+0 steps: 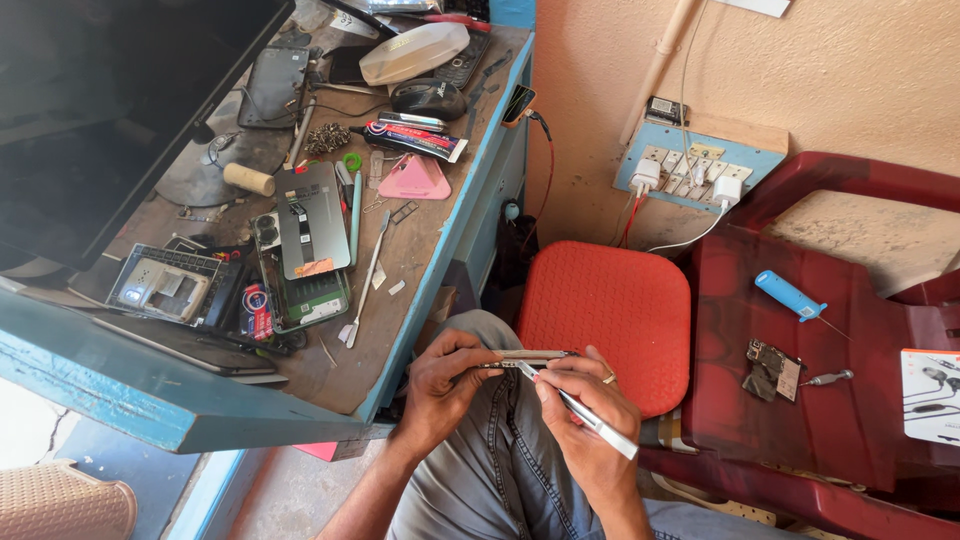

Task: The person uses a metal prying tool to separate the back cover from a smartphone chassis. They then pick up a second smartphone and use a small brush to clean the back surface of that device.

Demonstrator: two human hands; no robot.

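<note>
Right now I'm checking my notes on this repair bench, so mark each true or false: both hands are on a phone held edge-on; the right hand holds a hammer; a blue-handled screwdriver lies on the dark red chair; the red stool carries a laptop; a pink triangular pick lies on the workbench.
1. True: the left hand and right hand hold the phone edge-on.
2. False: the right hand holds a slim metal tool.
3. True: blue-handled screwdriver, dark red chair.
4. False: the red stool carries nothing.
5. True: pink triangular pick, workbench.

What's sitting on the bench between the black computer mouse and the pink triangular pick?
In the head view, a red-and-white tube lies between the black computer mouse and the pink triangular pick.
</note>
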